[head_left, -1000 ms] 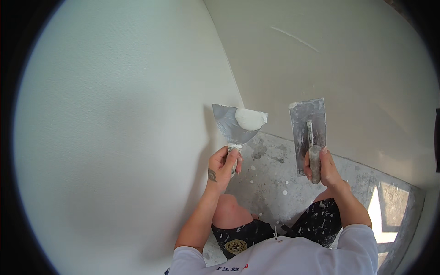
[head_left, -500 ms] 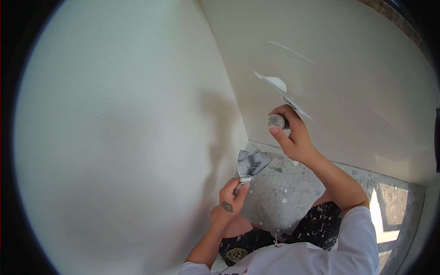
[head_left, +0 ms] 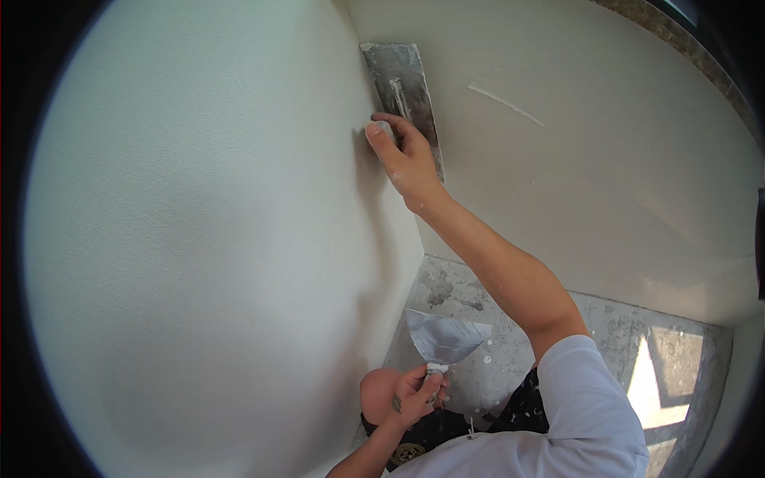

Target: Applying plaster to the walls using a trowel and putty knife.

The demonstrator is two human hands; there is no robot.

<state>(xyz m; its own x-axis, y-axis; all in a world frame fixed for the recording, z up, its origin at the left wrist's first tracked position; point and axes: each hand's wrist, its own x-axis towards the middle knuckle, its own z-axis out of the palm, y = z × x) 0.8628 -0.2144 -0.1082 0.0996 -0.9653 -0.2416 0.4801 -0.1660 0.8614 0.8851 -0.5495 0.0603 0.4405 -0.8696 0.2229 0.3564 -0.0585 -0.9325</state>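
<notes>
My right hand (head_left: 406, 163) is closed round the handle of a rectangular plastering trowel (head_left: 421, 99). Its metal blade lies against the right-hand wall (head_left: 574, 159), right beside the inner corner, its back smeared with grey and white residue. Whether plaster sits under the blade is hidden. Low down, over my lap, my left hand (head_left: 418, 394) grips the handle of a wide putty knife (head_left: 446, 338), its flared blade pointing away from me. White plaster clings where that blade meets the handle. A thin raised white ridge (head_left: 508, 105) runs across the right-hand wall.
A textured white wall (head_left: 199, 239) rises close on my left and meets the right-hand wall in a corner. Below is a grey concrete floor (head_left: 510, 350) spotted with white. Sunlight (head_left: 657, 386) falls on the floor at the right. A brown stone edge (head_left: 661, 32) tops the right-hand wall.
My right hand has carried the trowel left and upward into the corner, turning its blade from edge-on with white plaster to flat on the wall. My left hand has lowered with the putty knife.
</notes>
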